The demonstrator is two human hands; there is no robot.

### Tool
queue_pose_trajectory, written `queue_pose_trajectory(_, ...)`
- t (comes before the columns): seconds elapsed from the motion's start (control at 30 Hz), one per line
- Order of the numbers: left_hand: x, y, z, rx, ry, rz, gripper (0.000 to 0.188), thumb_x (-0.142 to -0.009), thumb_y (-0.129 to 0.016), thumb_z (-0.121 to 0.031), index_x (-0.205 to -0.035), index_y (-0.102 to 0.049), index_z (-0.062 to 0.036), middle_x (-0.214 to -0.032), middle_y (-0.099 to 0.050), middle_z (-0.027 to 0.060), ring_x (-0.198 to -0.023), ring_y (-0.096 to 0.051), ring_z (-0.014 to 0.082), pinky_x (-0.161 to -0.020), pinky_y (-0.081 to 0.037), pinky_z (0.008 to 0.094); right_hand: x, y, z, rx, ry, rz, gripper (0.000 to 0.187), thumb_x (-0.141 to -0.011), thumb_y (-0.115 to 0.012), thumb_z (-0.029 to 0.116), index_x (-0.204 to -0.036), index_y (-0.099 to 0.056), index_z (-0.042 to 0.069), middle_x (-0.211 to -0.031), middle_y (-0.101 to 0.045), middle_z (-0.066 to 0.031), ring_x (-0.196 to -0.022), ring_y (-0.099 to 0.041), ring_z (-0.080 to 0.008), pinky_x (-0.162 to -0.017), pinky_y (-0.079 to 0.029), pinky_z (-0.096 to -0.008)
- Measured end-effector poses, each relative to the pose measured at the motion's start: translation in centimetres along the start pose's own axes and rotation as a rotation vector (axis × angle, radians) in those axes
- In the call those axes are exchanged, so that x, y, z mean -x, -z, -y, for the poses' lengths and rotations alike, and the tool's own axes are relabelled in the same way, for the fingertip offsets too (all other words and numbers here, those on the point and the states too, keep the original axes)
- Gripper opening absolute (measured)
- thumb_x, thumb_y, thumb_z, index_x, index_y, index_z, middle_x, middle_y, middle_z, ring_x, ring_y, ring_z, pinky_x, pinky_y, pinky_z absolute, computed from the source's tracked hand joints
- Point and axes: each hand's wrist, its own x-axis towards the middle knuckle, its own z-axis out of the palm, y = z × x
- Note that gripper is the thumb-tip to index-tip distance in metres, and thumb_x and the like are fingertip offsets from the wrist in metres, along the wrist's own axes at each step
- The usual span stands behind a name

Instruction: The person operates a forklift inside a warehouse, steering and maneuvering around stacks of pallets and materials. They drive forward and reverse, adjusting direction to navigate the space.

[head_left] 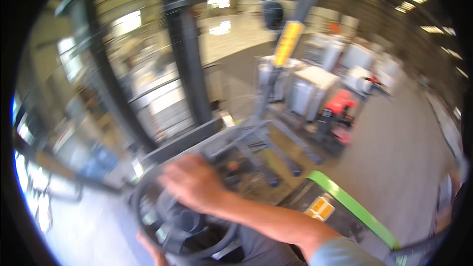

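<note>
My right hand (pixel 194 183) lies palm-down, clamped on the one steering wheel's (pixel 148 187) top rim; my left hand (pixel 152 251) shows only fingers at its lower edge, grip unclear.

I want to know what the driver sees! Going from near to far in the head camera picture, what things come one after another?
Steering wheel with a hand on top → grey forks → red pallet truck → white wrapped pallets → bright doorway.
</note>
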Motion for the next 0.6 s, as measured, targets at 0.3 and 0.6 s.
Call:
queue_pose_trajectory(0.3, 6.5, -1.4, -7.3, -0.221, 0.186, -0.009, 0.046, -0.104, -0.05, -0.036, -0.088, -0.066, 0.0035, -0.073, -0.061, 0.0269, -0.064, -0.057, 0.0413, -0.065, -0.047, 0.047, 15.7, 7.1, 19.7, -0.038, -0.231, 0.313, 0.019, -0.081, -0.077, 0.007, -0.1, -0.075, 0.009, -0.106, -0.064, -0.0067, -0.098, -0.062, -0.0286, -0.086, -0.051, -0.041)
queue_pose_trajectory(0.6, 6.3, -0.8, -5.4, -0.212, 0.132, -0.036, 0.043, -0.104, -0.052, -0.035, -0.08, -0.064, 0.0001, -0.073, -0.06, 0.0266, -0.07, -0.059, 0.048, -0.061, -0.046, 0.0482, 7.2, -6.0, 22.4, -0.331, 0.163, 0.3, 0.026, -0.076, -0.076, 0.011, -0.102, -0.073, 0.009, -0.096, -0.061, 0.0004, -0.091, -0.06, -0.0207, -0.09, -0.048, -0.0426)
